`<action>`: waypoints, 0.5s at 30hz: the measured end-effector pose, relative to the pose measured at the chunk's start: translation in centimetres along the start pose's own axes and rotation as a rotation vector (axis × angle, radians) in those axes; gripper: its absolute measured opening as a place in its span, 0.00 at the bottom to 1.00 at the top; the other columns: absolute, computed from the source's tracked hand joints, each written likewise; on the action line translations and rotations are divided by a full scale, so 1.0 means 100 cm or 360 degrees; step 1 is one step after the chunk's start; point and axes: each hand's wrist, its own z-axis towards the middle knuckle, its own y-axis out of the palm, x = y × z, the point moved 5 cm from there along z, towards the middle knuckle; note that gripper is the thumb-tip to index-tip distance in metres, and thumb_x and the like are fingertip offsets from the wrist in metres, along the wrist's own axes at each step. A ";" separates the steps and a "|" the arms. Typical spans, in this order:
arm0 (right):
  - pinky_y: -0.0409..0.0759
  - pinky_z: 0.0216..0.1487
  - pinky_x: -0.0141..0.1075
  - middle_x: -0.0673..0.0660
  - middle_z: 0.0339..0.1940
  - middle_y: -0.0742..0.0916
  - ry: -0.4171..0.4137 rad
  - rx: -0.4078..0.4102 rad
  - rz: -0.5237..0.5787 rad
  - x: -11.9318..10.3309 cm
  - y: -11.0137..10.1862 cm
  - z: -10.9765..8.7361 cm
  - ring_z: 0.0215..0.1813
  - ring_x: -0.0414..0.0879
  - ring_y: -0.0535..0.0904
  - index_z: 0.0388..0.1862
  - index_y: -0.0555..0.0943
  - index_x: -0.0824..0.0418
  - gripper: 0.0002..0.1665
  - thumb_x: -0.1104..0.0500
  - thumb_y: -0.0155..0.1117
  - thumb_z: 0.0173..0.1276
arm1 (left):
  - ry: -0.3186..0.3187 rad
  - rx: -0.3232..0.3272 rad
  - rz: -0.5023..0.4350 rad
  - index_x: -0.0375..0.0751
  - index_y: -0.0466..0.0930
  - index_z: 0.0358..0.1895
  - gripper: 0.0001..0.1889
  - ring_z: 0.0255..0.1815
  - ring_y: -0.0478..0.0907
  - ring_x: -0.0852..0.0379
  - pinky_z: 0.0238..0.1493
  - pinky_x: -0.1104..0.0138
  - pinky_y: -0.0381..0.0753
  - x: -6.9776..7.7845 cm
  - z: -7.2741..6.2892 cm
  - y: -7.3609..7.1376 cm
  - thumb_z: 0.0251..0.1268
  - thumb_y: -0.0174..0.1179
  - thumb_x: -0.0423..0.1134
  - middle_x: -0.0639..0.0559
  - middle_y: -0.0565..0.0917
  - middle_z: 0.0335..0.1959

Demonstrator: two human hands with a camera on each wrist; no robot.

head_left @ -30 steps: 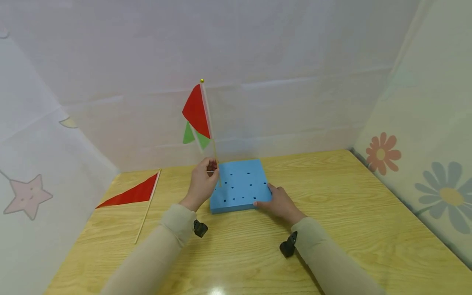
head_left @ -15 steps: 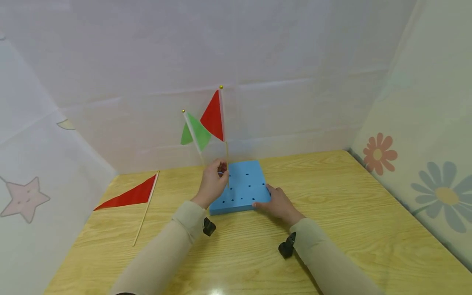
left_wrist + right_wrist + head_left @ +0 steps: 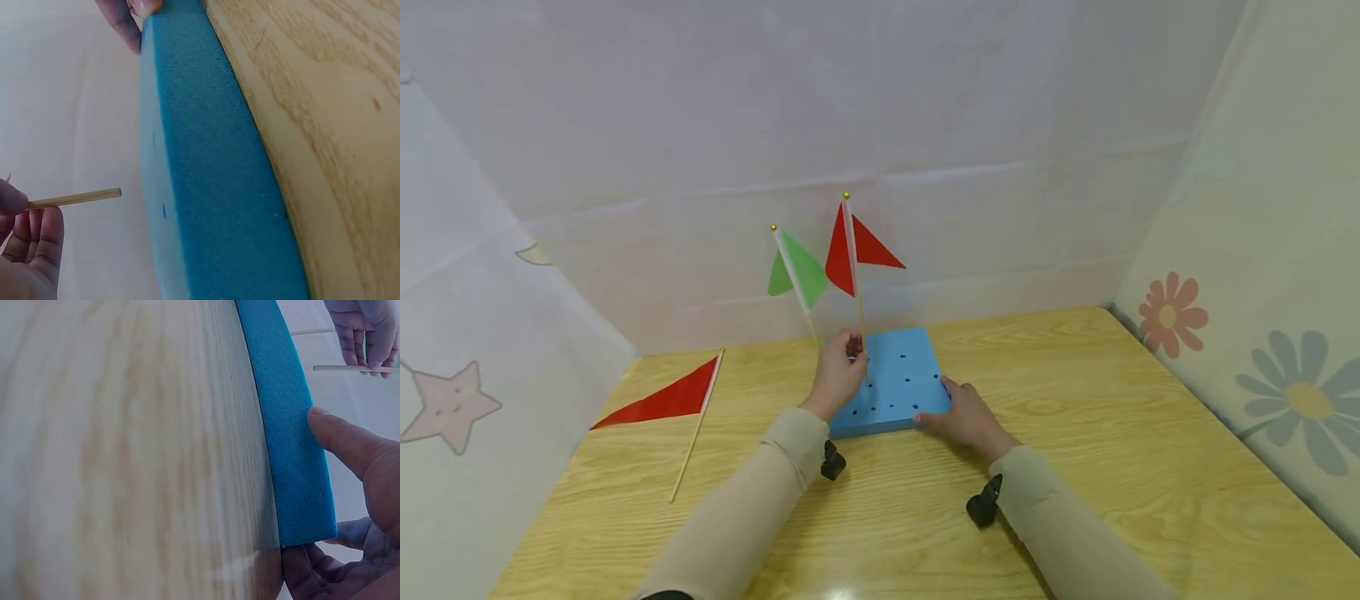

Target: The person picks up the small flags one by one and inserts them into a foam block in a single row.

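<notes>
A red triangular flag (image 3: 673, 396) lies flat, a green triangular flag (image 3: 807, 275) leans, the left hand (image 3: 838, 375) pinches the wooden stick (image 3: 81, 198) of an upright red flag (image 3: 841, 258) (tip clear of the blue foam block (image 3: 891, 393)), and the right hand (image 3: 962, 417) grips that block's corner.

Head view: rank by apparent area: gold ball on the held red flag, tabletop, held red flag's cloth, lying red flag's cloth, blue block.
1. Tabletop
2. Blue block
3. Held red flag's cloth and lying red flag's cloth: too close to rank
4. Gold ball
</notes>
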 end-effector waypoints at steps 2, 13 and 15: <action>0.67 0.70 0.60 0.79 0.72 0.67 0.0004 0.0001 0.0000 0.001 0.000 0.000 0.71 0.72 0.67 0.81 0.55 0.74 0.58 0.44 0.74 0.68 | -0.0006 0.0000 0.0012 0.30 0.77 0.48 0.06 0.46 0.80 0.45 0.45 0.57 0.82 -0.002 0.000 0.003 0.71 0.57 0.23 0.41 0.82 0.42; 0.68 0.69 0.60 0.78 0.71 0.68 -0.0018 -0.0005 -0.0027 0.008 0.001 0.002 0.71 0.71 0.68 0.80 0.56 0.75 0.59 0.42 0.73 0.67 | -0.0038 0.0012 0.0005 0.32 0.77 0.47 0.05 0.46 0.80 0.46 0.46 0.56 0.82 -0.007 0.001 0.010 0.72 0.57 0.25 0.41 0.82 0.42; 0.68 0.70 0.60 0.78 0.71 0.68 -0.0010 -0.0015 -0.0023 0.009 0.002 0.002 0.71 0.71 0.68 0.81 0.55 0.74 0.59 0.42 0.73 0.67 | -0.0046 0.0015 0.0002 0.32 0.77 0.46 0.05 0.46 0.80 0.46 0.47 0.57 0.81 -0.009 0.001 0.010 0.72 0.56 0.24 0.42 0.82 0.42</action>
